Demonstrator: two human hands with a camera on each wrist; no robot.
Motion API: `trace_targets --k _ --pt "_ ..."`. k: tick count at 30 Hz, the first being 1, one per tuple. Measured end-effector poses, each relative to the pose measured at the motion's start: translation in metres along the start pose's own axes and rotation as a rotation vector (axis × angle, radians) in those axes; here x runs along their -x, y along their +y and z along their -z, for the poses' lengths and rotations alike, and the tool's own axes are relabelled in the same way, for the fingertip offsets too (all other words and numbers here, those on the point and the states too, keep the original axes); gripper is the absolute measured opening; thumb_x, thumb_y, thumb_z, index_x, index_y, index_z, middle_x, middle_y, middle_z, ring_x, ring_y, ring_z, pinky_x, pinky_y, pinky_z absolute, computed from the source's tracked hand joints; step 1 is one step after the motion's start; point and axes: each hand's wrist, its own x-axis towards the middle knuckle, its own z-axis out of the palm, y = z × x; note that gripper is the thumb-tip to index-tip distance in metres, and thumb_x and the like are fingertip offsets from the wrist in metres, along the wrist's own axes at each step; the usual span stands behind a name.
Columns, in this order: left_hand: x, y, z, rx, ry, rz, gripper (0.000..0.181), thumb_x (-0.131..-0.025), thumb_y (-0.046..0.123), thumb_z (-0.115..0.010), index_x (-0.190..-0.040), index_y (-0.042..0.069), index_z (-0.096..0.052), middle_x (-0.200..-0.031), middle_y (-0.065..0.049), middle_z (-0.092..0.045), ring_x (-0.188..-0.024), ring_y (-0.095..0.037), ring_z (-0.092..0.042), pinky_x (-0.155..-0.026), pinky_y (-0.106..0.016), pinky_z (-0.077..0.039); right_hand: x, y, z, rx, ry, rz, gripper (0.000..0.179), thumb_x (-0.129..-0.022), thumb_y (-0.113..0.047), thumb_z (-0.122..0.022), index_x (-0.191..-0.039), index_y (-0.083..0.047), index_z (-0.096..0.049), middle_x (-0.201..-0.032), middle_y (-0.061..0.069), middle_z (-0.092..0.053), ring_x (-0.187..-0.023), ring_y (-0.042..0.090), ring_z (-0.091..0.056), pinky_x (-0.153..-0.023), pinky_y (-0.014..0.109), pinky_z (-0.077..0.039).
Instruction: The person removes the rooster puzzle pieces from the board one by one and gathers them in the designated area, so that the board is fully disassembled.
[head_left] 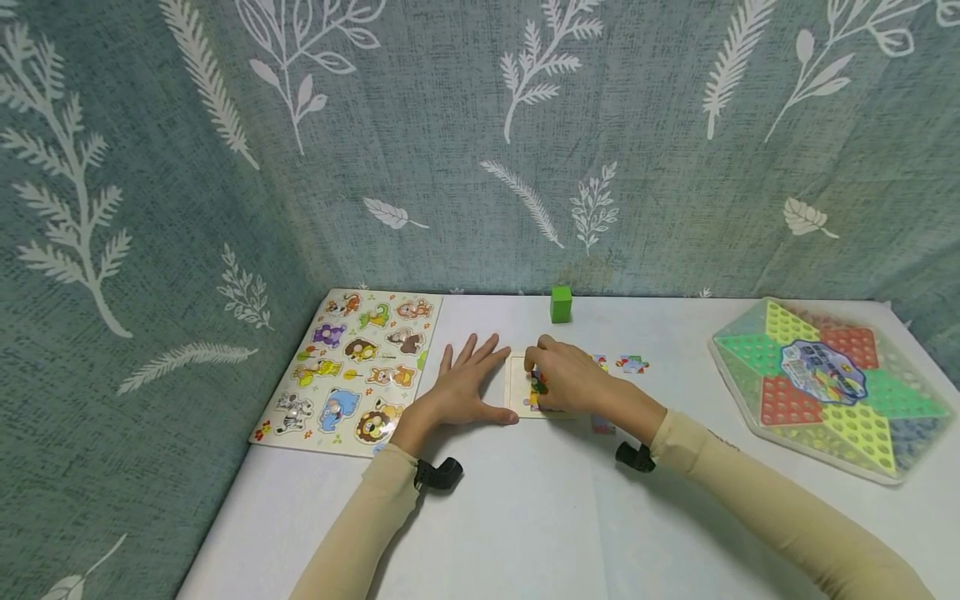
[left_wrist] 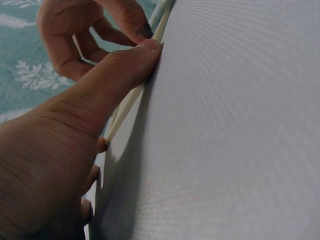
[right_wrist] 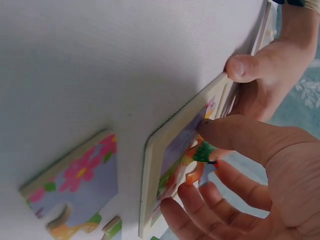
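Note:
A small wooden puzzle tray (head_left: 517, 385) lies flat at the middle of the white table, with colourful pieces in it. My left hand (head_left: 461, 392) rests to its left, fingers spread straight, its thumb touching the tray's near left edge. Over the tray, my right hand (head_left: 572, 379) has its fingers bent. In the right wrist view, its thumb and fingers pinch a green and orange puzzle piece (right_wrist: 202, 151) inside the pale rim (right_wrist: 153, 160); the fingers partly cover the piece. Next to the tray lies a loose purple puzzle piece (right_wrist: 95, 175) with pink flowers.
Other loose pieces (head_left: 633, 364) lie right of the tray. A green block (head_left: 561, 305) stands behind it near the cloth wall. An animal peg board (head_left: 348, 375) lies at the left, and a star-patterned board game box (head_left: 825, 383) at the right.

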Motion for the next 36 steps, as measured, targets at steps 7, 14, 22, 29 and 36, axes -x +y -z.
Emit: trace_targets --k 7,14,22,29,36 --pt "0.000 -0.001 -0.001 -0.008 0.005 0.000 0.111 -0.073 0.065 -0.079 -0.160 0.022 -0.026 -0.168 -0.001 -0.007 -0.152 -0.032 0.006 -0.115 -0.060 0.011 0.001 0.001 -0.003 -0.022 0.020 0.010 0.042 -0.075 -0.016 -0.086 -0.109 -0.005 -0.064 -0.096 0.004 -0.054 -0.074 0.017 -0.050 -0.067 0.033 -0.047" --pt "-0.001 -0.002 -0.004 -0.002 -0.001 -0.008 0.111 -0.073 0.067 -0.078 -0.161 0.022 -0.025 -0.168 -0.001 -0.007 -0.152 -0.032 0.006 -0.115 -0.061 0.011 0.006 0.003 -0.006 -0.033 0.039 0.034 0.040 -0.075 -0.017 -0.085 -0.108 -0.006 -0.066 -0.097 0.004 -0.055 -0.076 0.016 -0.050 -0.067 0.033 -0.048" --pt "-0.004 -0.001 -0.005 -0.022 0.006 -0.009 0.112 -0.073 0.068 -0.078 -0.161 0.023 -0.024 -0.168 0.000 -0.006 -0.152 -0.031 0.007 -0.115 -0.060 0.011 0.022 0.010 0.004 -0.079 0.077 0.066 0.037 -0.076 -0.020 -0.083 -0.109 -0.010 -0.070 -0.104 0.003 -0.058 -0.077 0.015 -0.052 -0.069 0.034 -0.048" --pt "-0.004 -0.001 -0.004 -0.025 0.009 -0.008 0.112 -0.073 0.067 -0.079 -0.161 0.022 -0.025 -0.168 -0.001 -0.007 -0.152 -0.032 0.006 -0.115 -0.061 0.011 0.037 0.020 0.012 -0.044 0.087 0.071 0.035 -0.076 -0.020 -0.084 -0.107 -0.009 -0.072 -0.099 0.002 -0.058 -0.073 0.012 -0.050 -0.068 0.033 -0.047" --pt "-0.002 -0.002 -0.003 -0.034 0.009 0.006 0.112 -0.073 0.065 -0.079 -0.161 0.023 -0.024 -0.168 0.001 -0.005 -0.152 -0.031 0.007 -0.115 -0.060 0.012 0.049 0.026 0.016 -0.034 0.135 0.090 0.038 -0.073 -0.015 -0.083 -0.109 -0.009 -0.074 -0.102 0.003 -0.061 -0.081 0.015 -0.055 -0.069 0.034 -0.049"
